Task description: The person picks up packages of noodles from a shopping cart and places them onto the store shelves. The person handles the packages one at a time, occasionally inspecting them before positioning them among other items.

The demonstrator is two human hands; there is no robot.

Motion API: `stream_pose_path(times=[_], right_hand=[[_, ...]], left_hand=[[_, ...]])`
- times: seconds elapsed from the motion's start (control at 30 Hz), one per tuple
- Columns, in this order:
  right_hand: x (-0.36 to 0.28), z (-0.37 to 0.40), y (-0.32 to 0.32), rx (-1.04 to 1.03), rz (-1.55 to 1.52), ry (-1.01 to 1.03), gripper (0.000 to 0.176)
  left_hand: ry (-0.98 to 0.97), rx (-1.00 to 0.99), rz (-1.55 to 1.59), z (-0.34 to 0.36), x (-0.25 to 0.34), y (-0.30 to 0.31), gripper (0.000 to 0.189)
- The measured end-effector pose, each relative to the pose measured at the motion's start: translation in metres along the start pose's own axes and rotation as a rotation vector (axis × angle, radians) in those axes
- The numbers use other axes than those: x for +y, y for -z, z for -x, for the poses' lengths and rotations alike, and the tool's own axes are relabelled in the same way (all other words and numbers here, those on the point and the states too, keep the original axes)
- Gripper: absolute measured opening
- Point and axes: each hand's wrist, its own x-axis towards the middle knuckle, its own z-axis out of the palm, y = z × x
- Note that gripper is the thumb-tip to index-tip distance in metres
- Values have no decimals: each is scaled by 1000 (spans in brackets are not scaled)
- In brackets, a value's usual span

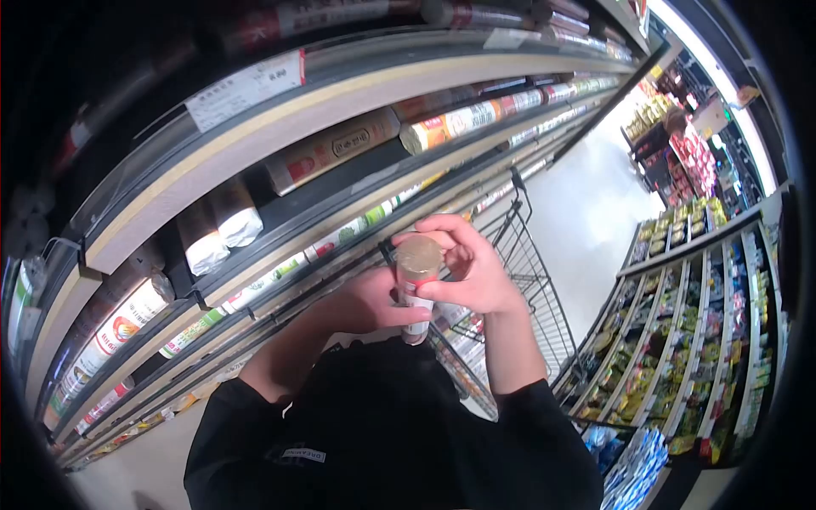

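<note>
The gold-lidded jar (414, 274) sat near the chest (382, 416), over the shopping cart (537, 274), left hand (365, 306) closed round its body, right hand (472, 272) curled about its lid (419, 255) — a slack grip might have dropped it.

the jar (418, 285) sits between the left hand (365, 304) and right hand (469, 265), shopping cart (537, 285) just behind it, shelves (280, 127) along the left, far shelves (697, 323) across the aisle at right.

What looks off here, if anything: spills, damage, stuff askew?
Nothing stands out. The canister has its lid on, no spill or dent visible, held by the left hand and right hand. Shelf stock lies in rows; the cart looks intact.
</note>
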Motion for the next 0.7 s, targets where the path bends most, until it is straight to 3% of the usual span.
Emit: stream_pose_path(times=[0.07,0.17,0.23,0.3,0.4,0.43,0.47,0.53,0.6,0.7], right_hand=[[-7,-11,-17,49,-33,19,86],[-14,-11,-10,25,586,233,89],[-31,-6,-18,-47,737,130,78],[-43,-9,-28,-127,880,84,75],[-69,-27,-24,-96,945,157,68],[-83,-35,-17,-83,893,177,67],[-95,-44,-6,-82,842,232,67],[-123,-63,11,-119,792,310,65],[-156,-84,16,-171,870,376,62],[-186,-122,26,-219,918,491,61]], left_hand=[[3,64,7,7,17,12,58],[-37,272,64,31,52,22,57],[-160,464,107,44,65,23,55],[-268,562,185,46,77,23,68],[-327,574,320,51,108,28,82],[-372,597,346,57,128,28,73],[-524,601,52,64,129,43,71],[-524,728,-137,91,163,58,73],[-652,883,-265,89,186,65,77],[-459,1032,-627,99,216,77,74]])
